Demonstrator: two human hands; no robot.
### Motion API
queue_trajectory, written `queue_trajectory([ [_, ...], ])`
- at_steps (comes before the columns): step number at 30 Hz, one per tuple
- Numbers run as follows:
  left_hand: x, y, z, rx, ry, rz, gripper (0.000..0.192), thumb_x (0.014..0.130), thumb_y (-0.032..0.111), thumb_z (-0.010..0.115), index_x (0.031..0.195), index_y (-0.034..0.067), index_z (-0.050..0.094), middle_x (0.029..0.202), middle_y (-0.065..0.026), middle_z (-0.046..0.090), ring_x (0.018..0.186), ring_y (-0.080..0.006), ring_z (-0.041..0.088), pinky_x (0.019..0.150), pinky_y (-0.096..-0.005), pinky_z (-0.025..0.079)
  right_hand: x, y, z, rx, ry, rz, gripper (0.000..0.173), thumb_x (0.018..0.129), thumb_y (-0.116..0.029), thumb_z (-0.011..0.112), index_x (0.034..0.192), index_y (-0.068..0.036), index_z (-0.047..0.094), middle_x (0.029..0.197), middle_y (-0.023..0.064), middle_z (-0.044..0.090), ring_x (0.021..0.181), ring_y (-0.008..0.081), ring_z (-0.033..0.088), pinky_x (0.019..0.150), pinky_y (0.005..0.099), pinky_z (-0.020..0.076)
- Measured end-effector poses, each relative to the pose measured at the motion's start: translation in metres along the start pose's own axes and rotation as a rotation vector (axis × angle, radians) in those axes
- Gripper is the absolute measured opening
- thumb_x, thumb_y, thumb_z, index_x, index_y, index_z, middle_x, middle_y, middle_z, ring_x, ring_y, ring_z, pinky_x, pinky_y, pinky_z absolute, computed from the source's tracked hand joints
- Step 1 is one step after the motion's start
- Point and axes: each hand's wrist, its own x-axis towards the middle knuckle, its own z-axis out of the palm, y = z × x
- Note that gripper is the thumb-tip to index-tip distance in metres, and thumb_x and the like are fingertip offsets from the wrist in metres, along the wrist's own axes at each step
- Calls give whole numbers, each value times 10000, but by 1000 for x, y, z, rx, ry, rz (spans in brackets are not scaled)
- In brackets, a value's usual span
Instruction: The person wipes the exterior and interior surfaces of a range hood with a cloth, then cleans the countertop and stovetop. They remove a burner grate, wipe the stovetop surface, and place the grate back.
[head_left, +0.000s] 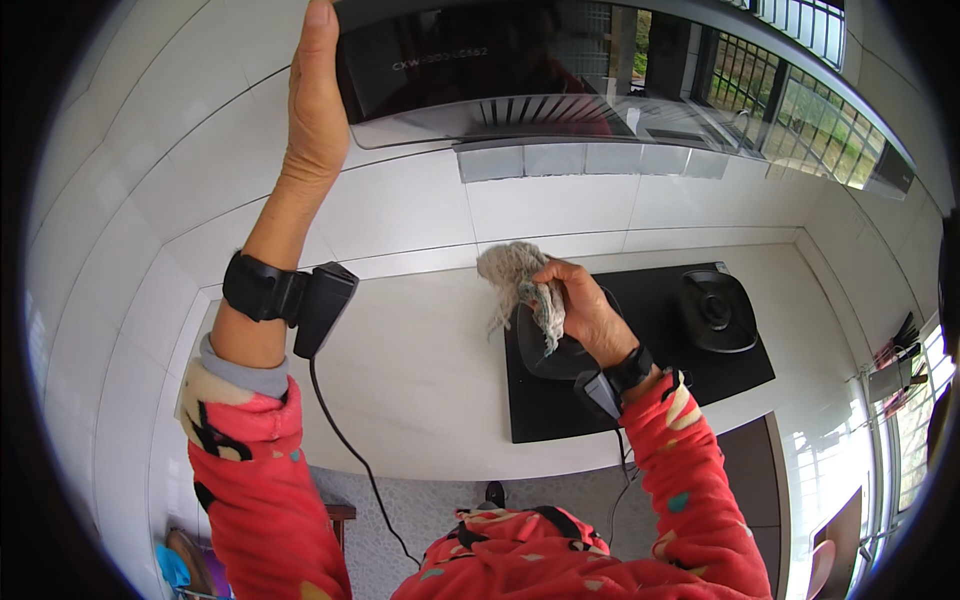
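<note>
A crumpled grey-beige cleaning rag (517, 274) hangs from my right hand (581, 304), pinched between thumb and fingers. That hand is above the left burner (544, 349) of a black two-burner gas cooktop (600, 405), partly hiding it. My left hand (319, 97) is raised flat against the left end of a glossy black range hood (465, 60); its fingertips run past the top of the picture. Each wrist wears a black strap with a boxy device on a cable. In the cooktop's right half sits the second burner (716, 311).
A white countertop (405, 360) surrounds the cooktop and meets a white tiled wall (547, 214). On the right, a rack with kitchen utensils (896, 367) is mounted near a window. Below left stands a wooden stool (341, 513). Cables (360, 457) hang from both wrists.
</note>
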Motion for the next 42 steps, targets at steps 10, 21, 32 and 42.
queue_trajectory([
  [10, -58, -3, 3, -156, 95, -197, 488, 991, 395, 425, 1330, 52, 503, 1340, -109, 537, 1260, -216, 481, 1075, -364, 334, 47, -24, -8, 17, 139, -236, 223, 975, -114, 506, 1118, 48, 555, 984, 105, 655, 820, 192, 658, 737, 302, 568],
  [21, -436, 19, -17, -102, -854, -1078, 219, 890, 189, 649, 1025, 16, 658, 931, -97, 700, 803, -177, 656, 709, -310, 509, 155, -66, -39, 211, -35, -303, 285, 807, -66, 493, 1054, 68, 541, 1063, 191, 622, 965, 302, 627, 893, 440, 535],
  [32, -537, 129, -30, -424, -117, -1867, 344, 994, 274, 508, 1161, -8, 615, 1084, -121, 686, 947, -208, 679, 797, -308, 522, 268, -80, -64, 219, 98, -328, 157, 931, -21, 540, 1080, -6, 588, 1050, 111, 648, 929, 252, 644, 834, 368, 566],
  [42, -550, 156, -16, -411, -109, -1962, 361, 977, 285, 531, 1168, -12, 606, 1071, -112, 687, 915, -198, 683, 776, -296, 512, 243, -78, -30, 353, 26, -381, 172, 970, -127, 500, 1062, -34, 611, 992, 105, 660, 887, 232, 652, 807, 352, 569],
])
